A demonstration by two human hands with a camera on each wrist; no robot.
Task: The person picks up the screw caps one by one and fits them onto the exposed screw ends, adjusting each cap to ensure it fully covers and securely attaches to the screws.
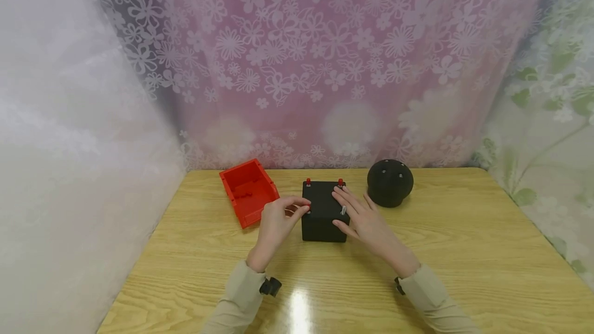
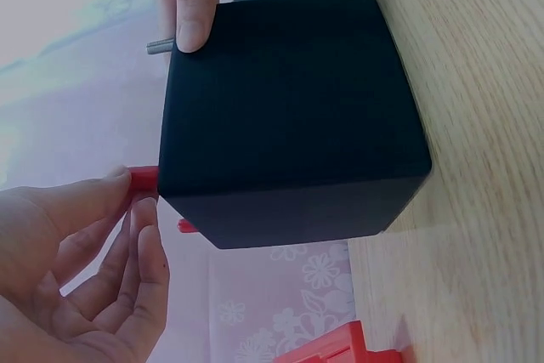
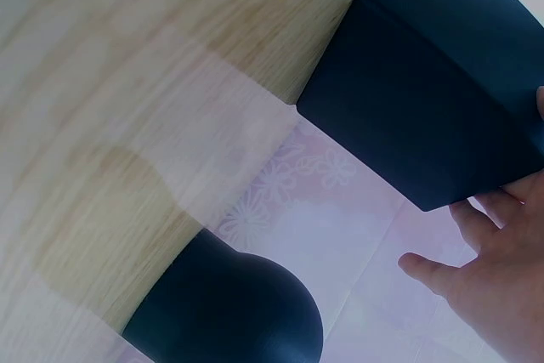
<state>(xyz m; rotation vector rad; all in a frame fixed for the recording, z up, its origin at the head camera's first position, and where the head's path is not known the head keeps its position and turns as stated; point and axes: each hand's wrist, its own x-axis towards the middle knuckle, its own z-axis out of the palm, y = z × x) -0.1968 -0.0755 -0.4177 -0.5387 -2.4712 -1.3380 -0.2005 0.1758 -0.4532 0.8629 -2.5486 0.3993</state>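
A black block [image 1: 325, 228] stands on the table with metal studs on its top. Red caps cover the far left stud [image 1: 308, 182] and the far right one. At the near left corner, my left hand [image 1: 277, 220] pinches another red cap [image 2: 144, 178] between thumb and fingertips, against the block's top. The near right threaded stud [image 2: 160, 46] is bare. My right hand [image 1: 368, 226] rests on the block's right side, fingers extended across the top edge. Its thumb [image 2: 197, 6] presses the near face beside the bare stud.
Left of the block, a red bin [image 1: 254, 216] stands tilted in angle, with small red pieces on its floor. A black mushroom-shaped piece [image 1: 390, 182] with several silver spots on its dome stands at the back right. Behind the wooden table [image 1: 195, 251] hangs a flowered pink curtain [image 1: 297, 66].
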